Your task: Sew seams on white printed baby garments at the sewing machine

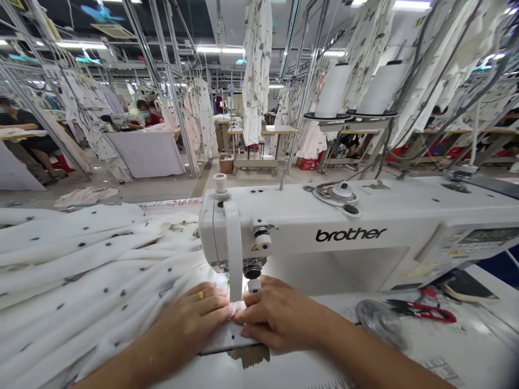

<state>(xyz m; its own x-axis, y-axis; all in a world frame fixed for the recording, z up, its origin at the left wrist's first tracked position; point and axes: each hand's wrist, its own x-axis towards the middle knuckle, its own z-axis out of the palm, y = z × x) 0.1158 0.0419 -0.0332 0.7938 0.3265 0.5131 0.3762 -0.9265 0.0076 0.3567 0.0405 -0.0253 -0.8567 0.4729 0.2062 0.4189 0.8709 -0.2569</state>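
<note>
A white sewing machine [292, 216] marked "brother" stands across the middle, its lamp lit at the needle area. White fabric [101, 265] with small dark spots spreads over the left side and runs under the machine head. My left hand [198, 313], with a ring on one finger, lies flat on the fabric just left of the needle area, fingers stretched out. Right of the needle, my right hand [279, 313] has its fingers bent and pressed together at the fabric's edge, pinching it. The needle and presser foot are hidden behind the machine head and my fingers.
Red-handled thread snips [432, 312] and a clear round bobbin-like disc [383, 324] lie right of my right forearm. Two white thread cones [332, 92] stand behind the machine. Hanging spotted garments [257, 70], metal poles and people at other tables fill the background.
</note>
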